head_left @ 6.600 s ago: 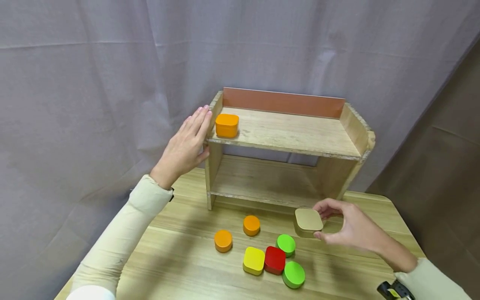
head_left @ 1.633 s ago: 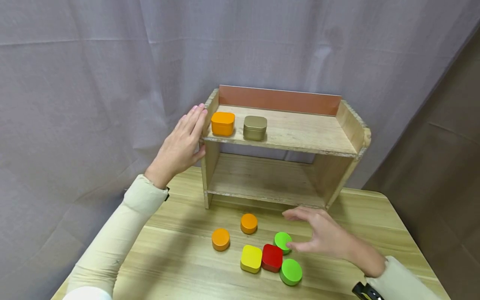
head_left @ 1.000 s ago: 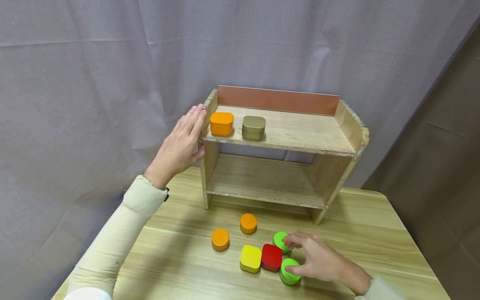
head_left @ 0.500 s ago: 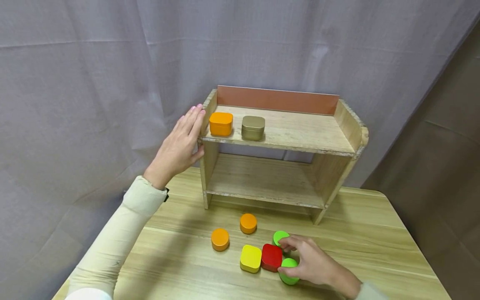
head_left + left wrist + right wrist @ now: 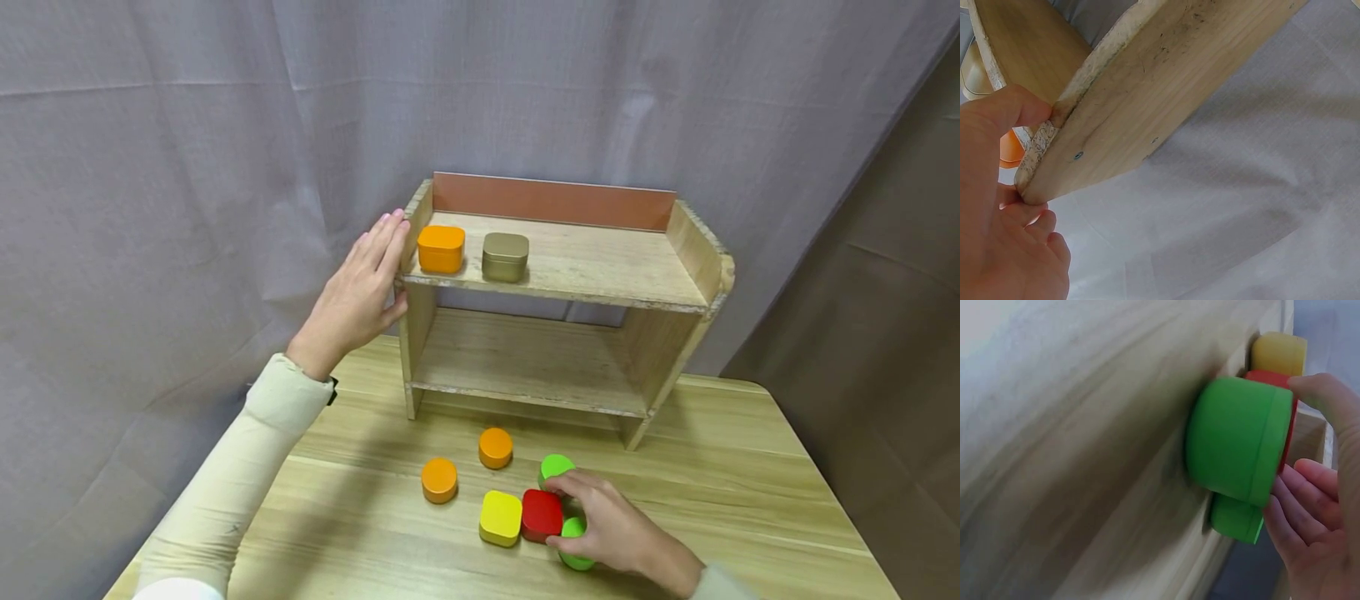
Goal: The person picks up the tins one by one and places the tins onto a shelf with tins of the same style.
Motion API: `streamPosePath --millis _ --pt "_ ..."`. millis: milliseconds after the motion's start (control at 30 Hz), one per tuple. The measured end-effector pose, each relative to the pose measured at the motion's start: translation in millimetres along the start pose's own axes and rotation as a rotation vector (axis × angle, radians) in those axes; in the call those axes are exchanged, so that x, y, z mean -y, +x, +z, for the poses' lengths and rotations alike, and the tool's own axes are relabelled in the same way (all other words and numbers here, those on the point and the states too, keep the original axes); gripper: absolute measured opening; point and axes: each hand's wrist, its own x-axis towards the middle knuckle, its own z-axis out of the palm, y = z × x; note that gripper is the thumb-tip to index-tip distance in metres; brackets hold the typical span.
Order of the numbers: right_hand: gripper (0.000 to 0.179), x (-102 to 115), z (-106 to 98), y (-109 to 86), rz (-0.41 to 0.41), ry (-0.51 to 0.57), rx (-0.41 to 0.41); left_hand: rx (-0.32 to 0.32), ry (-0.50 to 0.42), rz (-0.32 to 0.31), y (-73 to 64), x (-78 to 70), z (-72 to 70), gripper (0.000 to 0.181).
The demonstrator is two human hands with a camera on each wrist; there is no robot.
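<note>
Straight fingers of my left hand (image 5: pixel 352 287) rest along the left side panel of a small wooden shelf (image 5: pixel 607 267), the thumb against its front edge. Low on the table, my right hand (image 5: pixel 611 529) pinches a red square tin (image 5: pixel 542 514) between thumb and fingers. Two round green tins flank the fingers: one green tin (image 5: pixel 556 469) behind, another green tin (image 5: pixel 576 558) in front, partly covered by the thumb. In the right wrist view the near green tin (image 5: pixel 1238 437) hides most of the red one. A yellow square tin (image 5: pixel 500 517) sits just left of the red.
On the upper board stand an orange square tin (image 5: pixel 441 250) at the left and a gold square tin (image 5: pixel 506 257) beside it. Two round orange tins, a nearer tin (image 5: pixel 438 481) and a farther tin (image 5: pixel 495 448), lie on the table (image 5: pixel 360 517). A grey curtain (image 5: pixel 187 208) hangs behind.
The gold tin went from my right hand onto the upper board. That hand then came down to the red tin, and the far green tin shifted slightly back. My left hand stays at the shelf.
</note>
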Motion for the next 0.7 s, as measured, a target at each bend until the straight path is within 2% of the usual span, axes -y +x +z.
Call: streamPosePath --millis 300,567,700 --pt "0.061 -1.7 6.4 1.8 0.031 0.014 0.057 -0.001 -0.003 -0.001 0.4 1.2 1.2 0.095" --pt "0.056 -4.8 9.2 1.0 0.024 0.059 0.026 -0.008 -0.006 0.004 0.5 1.6 1.4 0.094" --pt "0.056 -4.9 8.5 1.2 0.051 0.098 0.047 -0.006 -0.003 0.001 0.4 2.1 2.0 0.095"
